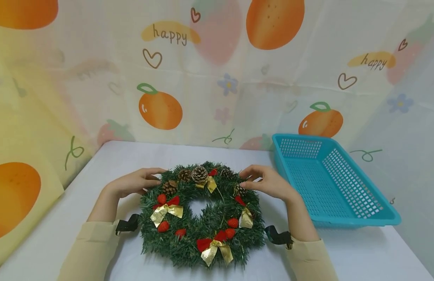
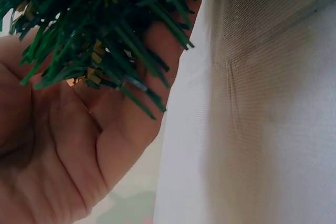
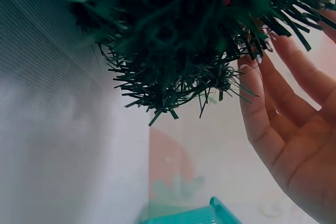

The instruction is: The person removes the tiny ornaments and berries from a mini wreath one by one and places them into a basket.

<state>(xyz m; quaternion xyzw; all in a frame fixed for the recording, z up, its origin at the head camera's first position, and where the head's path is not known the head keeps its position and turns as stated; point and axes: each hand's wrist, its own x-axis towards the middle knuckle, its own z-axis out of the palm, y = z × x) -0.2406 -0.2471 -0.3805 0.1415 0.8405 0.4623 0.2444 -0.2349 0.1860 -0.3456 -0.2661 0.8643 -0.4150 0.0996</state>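
Note:
A green Christmas wreath (image 1: 199, 249) is in the middle of the white table, with pine cones, red berries and red and gold bows on it. My left hand (image 1: 134, 183) grips its far left edge; in the left wrist view the fingers (image 2: 163, 51) curl round the green needles. At the far right edge, my right hand (image 1: 267, 183) holds the wreath between thumb and fingers, beside a pine cone. The right wrist view shows fingertips against the needles (image 3: 168, 72). Some fingertips are hidden by the needles. Whether the wreath touches the table cannot be made out.
A turquoise plastic basket (image 1: 364, 171) with perforated walls stands to the right of the wreath, near the table's right edge. Behind the white table (image 1: 129, 154) hangs a fruit-patterned cloth (image 1: 209, 105). Black straps (image 1: 278, 236) are around both wrists.

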